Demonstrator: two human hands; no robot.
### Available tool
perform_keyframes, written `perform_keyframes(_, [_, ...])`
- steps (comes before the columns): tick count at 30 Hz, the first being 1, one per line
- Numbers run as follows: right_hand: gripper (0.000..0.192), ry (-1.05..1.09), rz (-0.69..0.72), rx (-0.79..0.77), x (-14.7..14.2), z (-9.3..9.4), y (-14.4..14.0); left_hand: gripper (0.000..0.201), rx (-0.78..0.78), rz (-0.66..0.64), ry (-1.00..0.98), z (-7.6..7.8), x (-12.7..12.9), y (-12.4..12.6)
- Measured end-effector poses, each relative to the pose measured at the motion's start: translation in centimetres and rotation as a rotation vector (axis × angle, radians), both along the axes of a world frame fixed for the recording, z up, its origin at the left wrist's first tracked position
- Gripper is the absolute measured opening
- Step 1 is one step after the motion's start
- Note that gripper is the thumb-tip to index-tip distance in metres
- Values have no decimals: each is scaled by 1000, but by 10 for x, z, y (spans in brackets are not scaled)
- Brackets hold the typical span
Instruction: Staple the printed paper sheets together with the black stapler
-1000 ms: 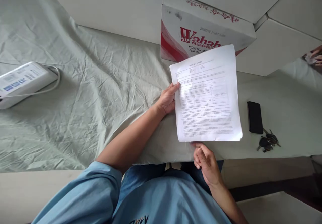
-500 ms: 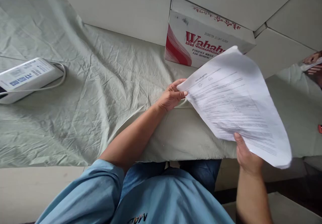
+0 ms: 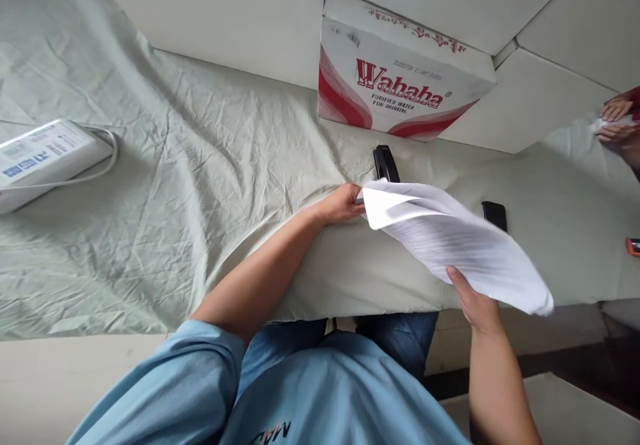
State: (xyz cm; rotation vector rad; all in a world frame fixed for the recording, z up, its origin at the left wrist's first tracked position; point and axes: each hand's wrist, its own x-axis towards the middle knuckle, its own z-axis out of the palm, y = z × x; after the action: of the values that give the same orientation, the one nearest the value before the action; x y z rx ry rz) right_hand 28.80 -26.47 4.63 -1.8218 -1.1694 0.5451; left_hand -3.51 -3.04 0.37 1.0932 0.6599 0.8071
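Above the cloth-covered table I hold several printed sheets of paper (image 3: 450, 238), bent and tilted, with the upper left corner curled over. My right hand (image 3: 477, 301) is closed on their lower edge, thumb on top and fingers hidden underneath. At the left end of the sheets, my left hand (image 3: 345, 203) is closed by the corner; its fingertips are partly hidden behind the curled paper. Just beyond the sheets lies a black stapler (image 3: 386, 162), its near end covered by them. A small black object (image 3: 495, 215) rests on the cloth behind their right part.
A white and red water carton (image 3: 405, 91) stands against white panels at the back. To the left lies a white boxy device (image 3: 45, 158) with a cable. Another person's hands (image 3: 617, 121) hold something white at the far right, above an orange-and-black object (image 3: 633, 247).
The sheets have dropped and tipped flatter, and their left corner has curled over. The carton front, the stapler and the small black object have come into view. Both hands stay at the paper.
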Motion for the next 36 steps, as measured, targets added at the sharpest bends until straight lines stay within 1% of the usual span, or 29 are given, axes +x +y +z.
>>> perform_keyframes(3, [59, 83, -67, -23, -4, -6, 2, 39, 189, -97, 214, -1, 4, 1])
perform_keyframes(5, [68, 234, -129, -36, -8, -7, -1, 45, 260, -84, 284, 2, 5, 0])
perform_keyframes(7, [75, 413, -169, -100, -13, -7, -8, 43, 308, -82, 346, 5, 4, 0])
perform_keyframes(10, [76, 635, -204, -243, -21, -7, -23, 38, 360, -109, 447, 9, 3, 0])
perform_keyframes(13, [71, 730, -250, -304, -25, -10, -37, 30, 420, -74, 488, 7, 2, 1])
perform_keyframes(15, [66, 728, -286, -291, -26, -14, -43, 19, 428, -40, 459, 3, 3, 0])
perform_keyframes(18, [64, 705, -362, -241, -25, -20, -44, 27, 384, 68, 395, -7, 6, -2])
perform_keyframes(21, [63, 703, -412, -199, -23, -25, -42, 25, 327, 230, 378, -15, 12, -1])
perform_keyframes(22, [62, 702, -417, -188, -22, -26, -41, 25, 307, 261, 394, -16, 14, 1])
perform_keyframes(24, [58, 695, -424, -165, -21, -29, -40, 26, 270, 276, 462, -14, 20, 4])
perform_keyframes(26, [56, 700, -438, -148, -21, -31, -39, 26, 244, 262, 571, -9, 26, 7])
perform_keyframes(28, [57, 714, -463, -129, -22, -33, -38, 27, 263, 258, 705, -1, 34, 10])
perform_keyframes(30, [58, 721, -491, -106, -25, -35, -37, 34, 362, 300, 820, 5, 40, 12])
perform_keyframes(31, [58, 722, -505, -93, -27, -36, -36, 42, 433, 331, 845, 7, 44, 12])
perform_keyframes(33, [57, 730, -521, -78, -34, -36, -34, 63, 576, 371, 829, 8, 48, 10])
perform_keyframes(34, [58, 739, -524, -76, -38, -36, -33, 73, 627, 365, 811, 7, 50, 8])
perform_keyframes(36, [60, 765, -519, -82, -46, -35, -31, 89, 681, 293, 813, 4, 51, 3])
